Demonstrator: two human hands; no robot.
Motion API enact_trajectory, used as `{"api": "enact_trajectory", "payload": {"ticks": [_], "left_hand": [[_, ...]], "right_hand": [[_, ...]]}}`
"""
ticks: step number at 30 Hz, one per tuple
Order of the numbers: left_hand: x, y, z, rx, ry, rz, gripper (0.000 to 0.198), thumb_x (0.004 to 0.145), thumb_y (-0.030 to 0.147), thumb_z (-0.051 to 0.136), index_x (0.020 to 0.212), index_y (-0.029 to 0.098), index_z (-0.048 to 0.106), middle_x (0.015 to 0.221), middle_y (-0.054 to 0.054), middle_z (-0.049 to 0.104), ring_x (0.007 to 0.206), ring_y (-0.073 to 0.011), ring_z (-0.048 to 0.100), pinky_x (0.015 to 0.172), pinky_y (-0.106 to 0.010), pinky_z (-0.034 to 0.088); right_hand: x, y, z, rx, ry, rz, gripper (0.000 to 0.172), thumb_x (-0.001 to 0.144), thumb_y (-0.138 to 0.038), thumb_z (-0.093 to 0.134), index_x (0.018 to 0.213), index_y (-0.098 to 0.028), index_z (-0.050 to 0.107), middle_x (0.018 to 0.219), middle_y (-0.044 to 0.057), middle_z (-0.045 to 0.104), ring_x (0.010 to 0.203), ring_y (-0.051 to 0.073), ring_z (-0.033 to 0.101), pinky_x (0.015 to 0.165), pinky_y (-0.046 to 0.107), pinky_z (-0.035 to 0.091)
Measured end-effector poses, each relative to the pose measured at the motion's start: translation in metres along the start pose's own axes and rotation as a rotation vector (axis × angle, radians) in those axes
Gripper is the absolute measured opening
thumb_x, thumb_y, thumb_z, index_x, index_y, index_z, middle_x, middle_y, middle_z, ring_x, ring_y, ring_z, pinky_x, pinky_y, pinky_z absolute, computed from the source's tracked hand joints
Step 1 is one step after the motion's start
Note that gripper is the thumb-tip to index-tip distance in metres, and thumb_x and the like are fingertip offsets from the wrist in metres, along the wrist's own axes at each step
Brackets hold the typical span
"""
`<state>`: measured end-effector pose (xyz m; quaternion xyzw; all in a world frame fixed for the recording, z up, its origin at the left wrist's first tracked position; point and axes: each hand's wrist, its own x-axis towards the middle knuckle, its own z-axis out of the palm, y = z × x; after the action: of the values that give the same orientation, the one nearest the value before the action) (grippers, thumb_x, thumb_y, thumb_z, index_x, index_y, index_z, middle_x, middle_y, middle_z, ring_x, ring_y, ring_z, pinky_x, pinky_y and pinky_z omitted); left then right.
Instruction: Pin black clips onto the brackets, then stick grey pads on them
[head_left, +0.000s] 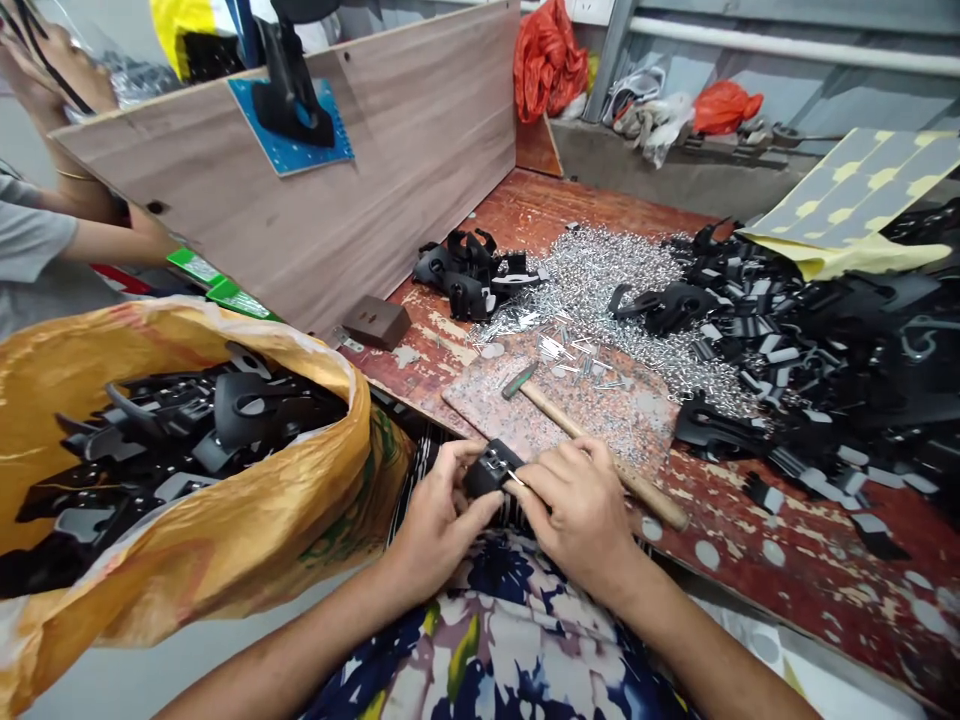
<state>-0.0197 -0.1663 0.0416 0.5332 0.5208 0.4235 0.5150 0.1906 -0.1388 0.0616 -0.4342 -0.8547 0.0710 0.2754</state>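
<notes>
My left hand [444, 515] is closed around a small black plastic piece [487, 481] with metal bits showing on its top, just off the table's front edge. From the other side my right hand [581, 505] pinches a thin silvery pin [517, 478] between thumb and finger, its end against the black piece. Beyond my hands a hammer [556, 408] with a wooden handle lies across a speckled stone slab [480, 392]. Several loose metal pins [592, 368] are scattered on the slab's far part.
A heap of small metal parts [615, 265] covers the red worn table [810, 575]. Black plastic clips [465, 270] and a larger black pile [847, 350] flank it. At left stands a yellow sack [330, 400] of black parts. Behind a wooden board [420, 110], another person's arm [112, 240] shows.
</notes>
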Motion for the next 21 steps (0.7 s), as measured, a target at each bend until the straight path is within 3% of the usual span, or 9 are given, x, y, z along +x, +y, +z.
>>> {"api": "enact_trajectory", "payload": {"ticks": [2, 5, 8, 12, 14, 16, 18, 19, 21], "left_hand": [[-0.001, 0.000, -0.018, 0.168, 0.008, 0.023, 0.031, 0.101, 0.033, 0.059, 0.130, 0.024, 0.057, 0.113, -0.004, 0.068, 0.104, -0.0194, 0.063, 0.091, -0.030, 0.049], [0.009, -0.002, -0.033, 0.196, 0.034, -0.053, 0.033, 0.106, 0.044, 0.046, 0.126, 0.023, 0.062, 0.093, -0.001, 0.066, 0.086, -0.0182, 0.061, 0.077, -0.028, 0.047], [0.032, -0.013, -0.023, 0.163, 0.064, -0.067, 0.036, 0.104, 0.049, 0.045, 0.115, 0.021, 0.065, 0.078, 0.002, 0.060, 0.076, -0.0176, 0.059, 0.070, -0.027, 0.045], [0.060, -0.030, 0.002, 0.214, 0.074, -0.020, 0.037, 0.103, 0.046, 0.042, 0.097, 0.020, 0.067, 0.067, 0.003, 0.055, 0.065, -0.0161, 0.055, 0.066, -0.027, 0.041], [0.066, -0.035, 0.008, 0.275, 0.083, -0.022, 0.042, 0.103, 0.047, 0.039, 0.082, 0.019, 0.063, 0.063, 0.003, 0.053, 0.060, -0.0153, 0.051, 0.064, -0.028, 0.038], [0.067, -0.037, 0.008, 0.314, 0.100, -0.016, 0.045, 0.104, 0.047, 0.037, 0.073, 0.020, 0.058, 0.062, 0.002, 0.053, 0.059, -0.0153, 0.051, 0.064, -0.028, 0.036], [0.066, -0.037, 0.008, 0.327, 0.122, -0.006, 0.046, 0.104, 0.046, 0.036, 0.071, 0.021, 0.055, 0.062, 0.002, 0.052, 0.061, -0.0157, 0.052, 0.065, -0.028, 0.035], [0.065, -0.037, 0.008, 0.329, 0.133, -0.004, 0.045, 0.104, 0.046, 0.036, 0.071, 0.021, 0.054, 0.062, 0.002, 0.052, 0.061, -0.0158, 0.052, 0.065, -0.028, 0.035], [0.065, -0.037, 0.008, 0.324, 0.158, -0.006, 0.045, 0.104, 0.046, 0.036, 0.071, 0.021, 0.053, 0.062, 0.003, 0.052, 0.061, -0.0160, 0.052, 0.064, -0.029, 0.034]], "right_hand": [[-0.002, 0.018, -0.005, -0.022, -0.080, 0.038, 0.013, 0.102, -0.032, 0.060, 0.104, -0.022, 0.067, 0.092, 0.004, 0.070, 0.086, 0.022, 0.060, 0.083, 0.039, 0.040], [-0.004, 0.051, -0.011, -0.343, -0.120, 0.161, 0.021, 0.099, -0.037, 0.063, 0.106, -0.018, 0.064, 0.096, 0.011, 0.066, 0.088, 0.026, 0.059, 0.074, 0.037, 0.041], [-0.009, 0.072, -0.010, -0.533, -0.215, 0.214, 0.017, 0.096, -0.033, 0.065, 0.090, -0.018, 0.060, 0.091, 0.011, 0.066, 0.080, 0.025, 0.061, 0.065, 0.033, 0.038], [-0.022, 0.070, -0.016, -0.447, -0.292, 0.296, 0.013, 0.098, -0.029, 0.061, 0.102, -0.017, 0.061, 0.065, 0.001, 0.063, 0.052, 0.019, 0.058, 0.048, 0.031, 0.031], [-0.031, 0.064, -0.027, -0.339, -0.218, 0.256, 0.023, 0.101, -0.027, 0.056, 0.121, -0.015, 0.061, 0.063, 0.000, 0.065, 0.051, 0.020, 0.062, 0.049, 0.031, 0.037], [-0.038, 0.057, -0.039, -0.245, -0.075, 0.177, 0.039, 0.104, -0.024, 0.054, 0.142, -0.019, 0.054, 0.090, 0.006, 0.077, 0.073, 0.022, 0.073, 0.061, 0.031, 0.050], [-0.042, 0.049, -0.046, -0.199, 0.070, 0.124, 0.052, 0.104, -0.020, 0.054, 0.155, -0.025, 0.045, 0.116, 0.009, 0.075, 0.093, 0.022, 0.075, 0.073, 0.030, 0.054], [-0.043, 0.045, -0.046, -0.196, 0.111, 0.100, 0.057, 0.104, -0.018, 0.055, 0.158, -0.028, 0.041, 0.117, 0.008, 0.075, 0.093, 0.021, 0.075, 0.072, 0.029, 0.053], [-0.045, 0.038, -0.040, -0.226, 0.104, 0.042, 0.060, 0.103, -0.015, 0.053, 0.160, -0.028, 0.040, 0.096, 0.004, 0.074, 0.075, 0.018, 0.071, 0.060, 0.028, 0.048]]}}
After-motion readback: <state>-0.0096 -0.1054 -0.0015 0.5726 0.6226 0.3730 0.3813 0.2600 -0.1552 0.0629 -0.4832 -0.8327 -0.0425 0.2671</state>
